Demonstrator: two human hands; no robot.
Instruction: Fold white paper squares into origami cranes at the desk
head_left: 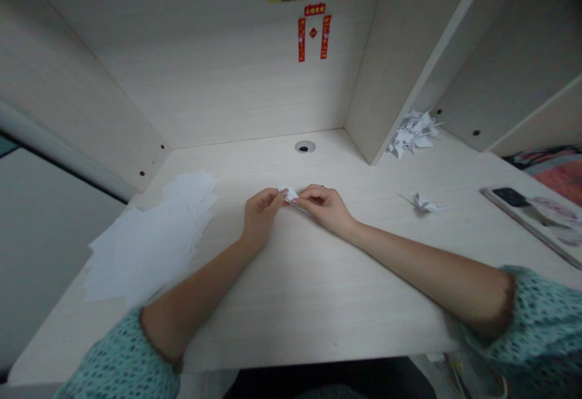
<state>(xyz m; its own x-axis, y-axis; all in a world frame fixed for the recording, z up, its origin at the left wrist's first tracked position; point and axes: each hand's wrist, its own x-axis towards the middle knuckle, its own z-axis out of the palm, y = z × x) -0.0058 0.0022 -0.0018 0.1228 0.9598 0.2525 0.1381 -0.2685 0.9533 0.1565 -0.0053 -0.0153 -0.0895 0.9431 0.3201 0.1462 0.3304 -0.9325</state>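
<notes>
A small folded piece of white paper (290, 194) is pinched between both my hands above the middle of the pale wooden desk (318, 278). My left hand (260, 212) grips its left side with closed fingers. My right hand (324, 205) pinches its right side, fingers curled. Both forearms rest on the desk.
A spread of white paper sheets (150, 238) lies at the left. One folded paper crane (425, 204) sits at the right, with a pile of folded cranes (413, 132) behind the shelf divider. A phone on a book (536, 214) lies at the far right. A cable hole (304, 146) is at the back.
</notes>
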